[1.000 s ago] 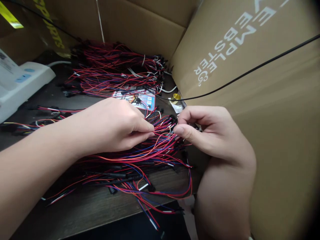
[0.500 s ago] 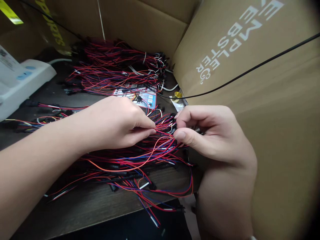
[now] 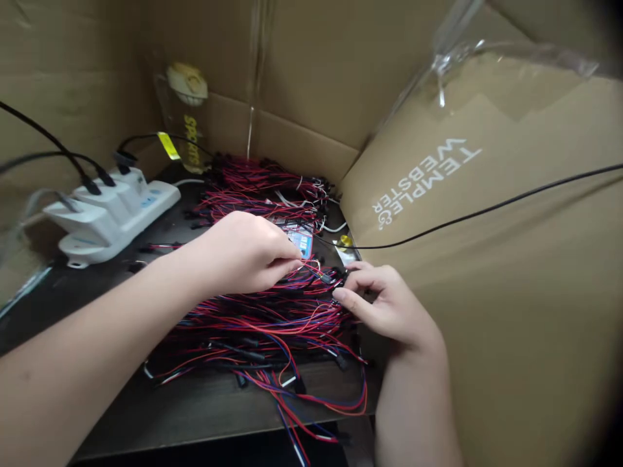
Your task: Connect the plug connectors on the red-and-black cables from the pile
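My left hand (image 3: 256,256) reaches across the middle, thumb and forefinger pinched on a few thin wires (image 3: 311,264). A small dark connector (image 3: 325,277) shows at the right end of these wires. My right hand (image 3: 382,298) is just right of that connector, its fingers bent and the thumb tip a little apart from the forefinger, with nothing visible between them. Below both hands lies a wide pile of red, blue and orange wire leads (image 3: 253,324) with black plugs and white tags. My left hand hides part of a blue printed card (image 3: 305,241).
More wire bundles (image 3: 253,181) lie at the back. A white power strip (image 3: 121,220) with plugs stands at left. A cardboard wall (image 3: 511,292) rises on the right, and a black cable (image 3: 438,225) crosses before it. A yellow roll (image 3: 345,241) sits by the corner.
The view has tilted up and drawn back, bringing the power strip into full sight. My right hand has loosened slightly from the wire ends; my left hand keeps its pinch.
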`<state>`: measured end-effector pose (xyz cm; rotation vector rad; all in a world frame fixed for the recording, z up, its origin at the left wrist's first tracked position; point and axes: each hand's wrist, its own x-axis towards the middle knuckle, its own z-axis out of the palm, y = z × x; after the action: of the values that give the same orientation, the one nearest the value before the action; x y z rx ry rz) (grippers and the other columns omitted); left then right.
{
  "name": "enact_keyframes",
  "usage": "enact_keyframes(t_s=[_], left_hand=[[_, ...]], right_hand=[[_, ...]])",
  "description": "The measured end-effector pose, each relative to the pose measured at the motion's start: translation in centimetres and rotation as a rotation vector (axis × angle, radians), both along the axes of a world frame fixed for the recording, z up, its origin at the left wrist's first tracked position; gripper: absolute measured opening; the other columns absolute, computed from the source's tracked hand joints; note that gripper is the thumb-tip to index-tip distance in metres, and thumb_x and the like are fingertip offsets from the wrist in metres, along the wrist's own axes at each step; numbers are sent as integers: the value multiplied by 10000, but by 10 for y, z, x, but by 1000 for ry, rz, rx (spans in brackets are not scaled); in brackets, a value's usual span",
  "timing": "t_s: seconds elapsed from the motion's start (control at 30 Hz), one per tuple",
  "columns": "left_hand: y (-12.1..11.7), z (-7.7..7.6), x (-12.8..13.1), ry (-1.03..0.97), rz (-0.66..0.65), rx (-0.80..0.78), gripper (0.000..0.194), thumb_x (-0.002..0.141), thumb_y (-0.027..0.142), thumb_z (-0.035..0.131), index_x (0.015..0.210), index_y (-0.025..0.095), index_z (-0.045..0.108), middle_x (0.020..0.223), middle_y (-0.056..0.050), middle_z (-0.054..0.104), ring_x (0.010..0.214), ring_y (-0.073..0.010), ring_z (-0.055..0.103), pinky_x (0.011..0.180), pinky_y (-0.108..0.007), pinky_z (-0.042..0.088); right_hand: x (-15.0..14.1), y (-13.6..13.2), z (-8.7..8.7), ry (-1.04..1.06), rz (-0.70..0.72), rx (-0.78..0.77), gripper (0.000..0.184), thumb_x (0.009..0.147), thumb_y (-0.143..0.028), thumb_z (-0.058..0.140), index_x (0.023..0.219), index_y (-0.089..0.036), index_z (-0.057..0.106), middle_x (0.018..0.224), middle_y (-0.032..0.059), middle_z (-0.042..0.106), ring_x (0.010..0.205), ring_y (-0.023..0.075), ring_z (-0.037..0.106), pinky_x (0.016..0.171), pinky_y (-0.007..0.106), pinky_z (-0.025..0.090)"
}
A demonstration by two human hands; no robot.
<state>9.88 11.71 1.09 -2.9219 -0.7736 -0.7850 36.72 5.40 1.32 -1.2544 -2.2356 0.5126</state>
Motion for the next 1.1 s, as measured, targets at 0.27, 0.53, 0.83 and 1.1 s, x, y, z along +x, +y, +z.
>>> enact_keyframes(t_s=[0.27, 0.53, 0.83, 1.1], left_hand=[[-8, -2, 6, 74, 41, -14, 265, 966, 325, 597, 866, 234, 825, 717, -42, 757, 658, -184, 673, 591, -303, 337], [-6, -5, 7, 12, -11, -47, 282, 994, 348, 563, 906, 229, 803, 721, -30, 752, 654, -172, 671, 590, -300, 347], [-10, 25, -12, -95, -144, -224, 252, 966, 240, 565, 849, 185, 782, 589, 21, 617, 518, -98, 481, 550, -268, 329], [-9, 19, -24, -131, -106, -479, 236, 900, 351, 671, 1007, 161, 760, 707, 5, 714, 598, -118, 609, 561, -236, 426]], right_hand=[[-15, 2, -8, -5, -60, 50, 197, 900, -349, 745, 944, -160, 773, 881, 77, 789, 782, 191, 714, 726, 303, 543], [-15, 0, -11, 205, -115, 275, 126, 889, -293, 714, 871, -179, 764, 797, 59, 755, 701, 177, 679, 670, 315, 532], [-25, -9, -13, 662, -211, 650, 151, 865, -374, 697, 778, -255, 665, 642, 6, 550, 630, 197, 568, 673, 393, 512], [-55, 5, 24, 461, -281, 607, 186, 988, -393, 646, 925, -219, 664, 745, 16, 631, 651, 154, 600, 631, 313, 492]])
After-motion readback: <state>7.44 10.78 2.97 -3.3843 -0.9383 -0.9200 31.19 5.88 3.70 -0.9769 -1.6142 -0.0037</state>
